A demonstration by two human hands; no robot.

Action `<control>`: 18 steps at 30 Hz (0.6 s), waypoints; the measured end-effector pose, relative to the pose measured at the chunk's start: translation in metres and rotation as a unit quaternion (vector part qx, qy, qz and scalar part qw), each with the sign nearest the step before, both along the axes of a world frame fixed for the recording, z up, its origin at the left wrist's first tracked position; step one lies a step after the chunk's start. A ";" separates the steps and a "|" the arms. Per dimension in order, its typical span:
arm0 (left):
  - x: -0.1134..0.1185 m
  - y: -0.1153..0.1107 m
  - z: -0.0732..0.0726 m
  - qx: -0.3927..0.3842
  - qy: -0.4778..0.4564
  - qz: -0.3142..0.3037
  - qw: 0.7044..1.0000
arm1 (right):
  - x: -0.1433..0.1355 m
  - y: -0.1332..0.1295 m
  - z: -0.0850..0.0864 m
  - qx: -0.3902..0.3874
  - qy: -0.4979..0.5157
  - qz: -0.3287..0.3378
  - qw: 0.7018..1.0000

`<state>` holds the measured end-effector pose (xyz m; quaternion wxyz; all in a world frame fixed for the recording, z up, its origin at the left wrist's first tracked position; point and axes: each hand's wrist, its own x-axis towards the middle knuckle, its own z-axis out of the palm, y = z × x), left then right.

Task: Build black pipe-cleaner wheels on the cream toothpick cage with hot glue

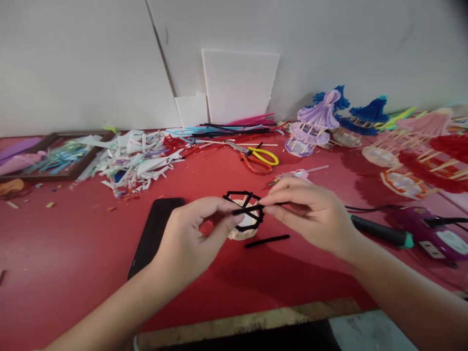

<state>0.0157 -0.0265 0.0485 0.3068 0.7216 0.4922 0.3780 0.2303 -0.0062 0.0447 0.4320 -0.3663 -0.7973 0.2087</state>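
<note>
The red counter [91,243] carries roofed models [318,117] at the right. The left hand [199,229] and right hand [310,214] both pinch something in front of a pale base [243,235] and black spoked frame [252,226] on the counter, apparently part-built and still roofless. They grip one black strip [248,210]; a loose strip [266,241] lies near. No writing is legible.

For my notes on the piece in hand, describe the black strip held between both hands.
The black strip is slim, matte and straight where visible; it looks soft, like fuzzy stem, but blur leaves that unsure. It rises slightly to the right in the view. The left grip pinches one end between thumb and finger; the right grip partly hides the rest. It crosses before the black-framed round piece; contact there can't be judged.
</note>
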 end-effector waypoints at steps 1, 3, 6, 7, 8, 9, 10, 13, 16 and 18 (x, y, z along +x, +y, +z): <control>-0.002 0.002 -0.001 -0.009 -0.004 0.004 1.000 | -0.001 0.002 -0.002 -0.009 0.000 -0.003 1.000; -0.005 0.004 -0.003 -0.024 -0.002 0.005 1.000 | -0.003 0.005 -0.006 -0.018 0.002 0.002 1.000; -0.009 0.006 -0.005 -0.025 0.003 0.010 1.000 | -0.005 0.008 -0.010 -0.001 0.005 0.016 1.000; -0.010 0.007 -0.005 -0.023 0.002 0.010 1.000 | -0.005 0.009 -0.010 0.006 0.004 0.019 1.000; -0.011 0.008 -0.005 -0.021 0.002 0.009 1.000 | -0.006 0.009 -0.011 0.010 0.002 0.021 1.000; -0.012 0.010 -0.006 -0.018 0.002 0.009 1.000 | -0.006 0.009 -0.011 0.011 0.000 0.021 1.000; -0.012 0.011 -0.006 -0.017 0.005 0.009 1.000 | -0.007 0.009 -0.012 0.010 -0.001 0.020 1.000; -0.014 0.015 -0.007 -0.015 0.005 0.007 1.000 | -0.008 0.009 -0.013 -0.002 -0.002 0.007 1.000; -0.016 0.017 -0.010 -0.016 0.002 -0.006 1.000 | -0.009 0.010 -0.016 -0.007 0.001 -0.007 1.000; -0.018 0.017 -0.013 -0.017 0.009 -0.013 1.000 | -0.009 0.010 -0.018 -0.002 0.003 -0.005 1.000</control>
